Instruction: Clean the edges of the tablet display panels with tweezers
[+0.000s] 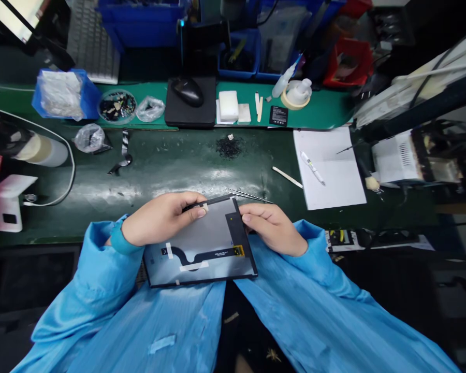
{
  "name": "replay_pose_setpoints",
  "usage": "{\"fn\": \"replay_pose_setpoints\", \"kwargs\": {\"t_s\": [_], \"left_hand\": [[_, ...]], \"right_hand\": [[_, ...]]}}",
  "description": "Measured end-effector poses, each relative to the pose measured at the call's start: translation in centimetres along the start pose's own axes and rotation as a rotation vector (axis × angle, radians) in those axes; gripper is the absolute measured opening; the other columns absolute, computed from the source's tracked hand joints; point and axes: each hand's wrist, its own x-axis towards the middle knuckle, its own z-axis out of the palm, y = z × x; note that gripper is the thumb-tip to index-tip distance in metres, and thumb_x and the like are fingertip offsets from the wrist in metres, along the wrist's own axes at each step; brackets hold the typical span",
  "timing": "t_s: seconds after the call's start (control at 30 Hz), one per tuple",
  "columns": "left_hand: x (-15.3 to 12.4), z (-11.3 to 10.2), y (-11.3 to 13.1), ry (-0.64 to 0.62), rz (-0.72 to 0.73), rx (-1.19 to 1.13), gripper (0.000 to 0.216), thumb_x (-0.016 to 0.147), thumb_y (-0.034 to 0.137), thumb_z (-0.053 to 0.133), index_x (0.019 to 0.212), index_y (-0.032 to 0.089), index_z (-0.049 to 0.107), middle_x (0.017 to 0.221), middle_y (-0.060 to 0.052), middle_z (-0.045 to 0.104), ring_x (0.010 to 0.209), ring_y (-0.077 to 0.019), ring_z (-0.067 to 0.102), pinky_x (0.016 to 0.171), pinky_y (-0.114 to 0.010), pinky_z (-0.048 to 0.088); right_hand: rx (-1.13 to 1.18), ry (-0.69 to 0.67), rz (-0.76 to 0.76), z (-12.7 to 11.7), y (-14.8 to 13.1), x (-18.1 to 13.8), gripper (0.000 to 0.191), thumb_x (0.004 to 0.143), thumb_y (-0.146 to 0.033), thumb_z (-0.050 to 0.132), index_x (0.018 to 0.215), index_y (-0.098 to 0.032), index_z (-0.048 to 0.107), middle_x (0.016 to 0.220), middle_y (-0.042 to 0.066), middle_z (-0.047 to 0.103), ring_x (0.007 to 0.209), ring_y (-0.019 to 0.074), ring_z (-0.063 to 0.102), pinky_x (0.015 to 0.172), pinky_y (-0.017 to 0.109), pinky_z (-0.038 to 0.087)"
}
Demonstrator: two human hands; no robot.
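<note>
A tablet screen panel rests tilted above my lap at the bench edge, its silvery back facing up. A black flex cable with white tape strips runs across that back. My left hand grips the panel's far edge, thumb pressed on a small pale piece near the edge. With fingers curled at the panel's right edge, my right hand pinches there; whether something small is between thumb and finger is hidden. Just beyond the panel lie thin metal tweezers.
Beyond lies a pile of black scraps. To the right are a wooden stick and white paper with a pen. A loose flex cable lies left. Blue bins and a mouse stand at the back.
</note>
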Motion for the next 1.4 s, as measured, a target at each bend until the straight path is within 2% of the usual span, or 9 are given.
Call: {"fn": "replay_pose_setpoints", "kwargs": {"t_s": [0.27, 0.53, 0.67, 0.93, 1.4], "left_hand": [[-0.19, -0.05, 0.23, 0.010, -0.021, 0.024, 0.041, 0.103, 0.054, 0.047, 0.119, 0.022, 0.067, 0.114, -0.002, 0.073, 0.099, -0.0169, 0.067, 0.083, -0.024, 0.049], [-0.16, 0.04, -0.01, 0.009, -0.023, 0.064, 0.041, 0.103, 0.055, 0.047, 0.120, 0.023, 0.066, 0.115, -0.002, 0.073, 0.099, -0.0180, 0.067, 0.083, -0.026, 0.048], [-0.14, 0.15, 0.06, 0.008, -0.034, 0.093, 0.040, 0.104, 0.055, 0.046, 0.121, 0.025, 0.066, 0.114, 0.000, 0.072, 0.097, -0.0171, 0.067, 0.082, -0.026, 0.046], [0.13, -0.02, 0.50, -0.005, -0.059, 0.087, 0.040, 0.103, 0.056, 0.046, 0.116, 0.024, 0.066, 0.109, 0.001, 0.072, 0.094, -0.0167, 0.066, 0.080, -0.026, 0.044], [0.43, 0.09, 0.31, -0.022, -0.070, 0.044, 0.038, 0.103, 0.054, 0.047, 0.112, 0.022, 0.066, 0.099, 0.002, 0.070, 0.084, -0.0135, 0.064, 0.075, -0.024, 0.044]], "right_hand": [[-0.028, -0.027, -0.019, -0.07, -0.37, 0.03, 0.034, 0.098, -0.048, 0.063, 0.106, -0.019, 0.080, 0.078, 0.002, 0.074, 0.066, 0.0138, 0.067, 0.063, 0.025, 0.059], [-0.107, 0.003, -0.053, -0.24, -0.43, -0.08, 0.034, 0.097, -0.048, 0.064, 0.107, -0.020, 0.080, 0.078, 0.002, 0.074, 0.065, 0.0136, 0.065, 0.062, 0.026, 0.059], [-0.065, 0.053, -0.050, -0.22, -0.33, -0.07, 0.032, 0.094, -0.046, 0.069, 0.108, -0.020, 0.079, 0.085, 0.003, 0.077, 0.069, 0.0144, 0.069, 0.065, 0.027, 0.061], [0.013, 0.136, -0.017, -0.48, -0.10, 0.04, 0.025, 0.089, -0.040, 0.076, 0.101, -0.017, 0.079, 0.079, 0.003, 0.077, 0.066, 0.0134, 0.071, 0.064, 0.026, 0.063], [0.061, 0.126, 0.003, -0.88, 0.11, 0.35, 0.024, 0.086, -0.040, 0.079, 0.094, -0.017, 0.077, 0.077, 0.002, 0.078, 0.063, 0.0136, 0.073, 0.061, 0.026, 0.064]]}}
